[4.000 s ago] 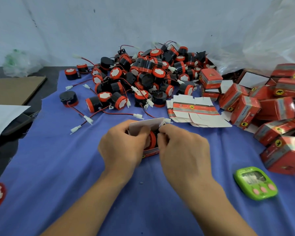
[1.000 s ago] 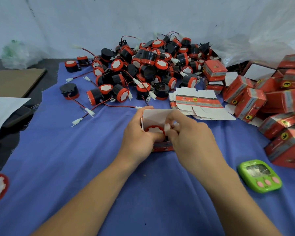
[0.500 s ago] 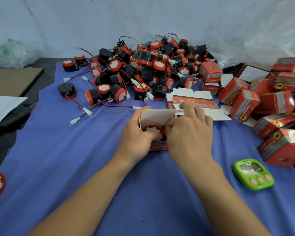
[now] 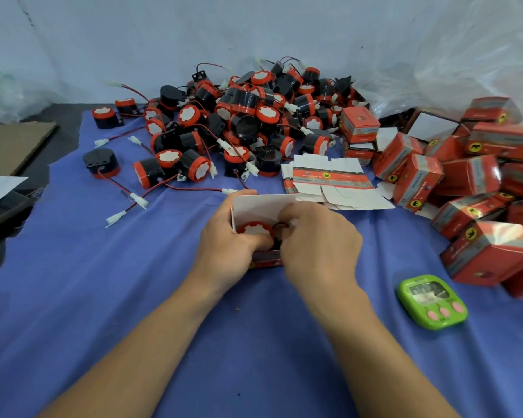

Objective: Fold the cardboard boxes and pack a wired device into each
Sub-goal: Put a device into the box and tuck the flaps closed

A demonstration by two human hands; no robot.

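Change: half a second ago the right hand [image 4: 317, 245] lay stretched past the far edge of the box [image 4: 261, 206]; now it is drawn in over the mouth, and a dark loop of wire [image 4: 280, 226] shows there.
Meaning: the device [image 4: 254, 230] is seated, so I judge the wire is being tucked in, with the lid flap left to close.
Left hand [image 4: 224, 248]: fingers wrapped round the box's left side, thumb at its near rim.
Right hand fingers: curled together, pinching the wire down beside the device.
Where: the box stands on the blue bench [image 4: 103, 282] cloth, near centre, between both hands.
Facing: the box mouth opens upward, its white flap standing on the far side; the device's red-rimmed white face points up out of it.
Long axis: the device's round body runs roughly vertical; the flap's length runs left to right.
Around: loose devices [image 4: 242, 116] heaped far, flat blanks [image 4: 329, 179] just beyond, packed boxes [image 4: 465, 176] right.
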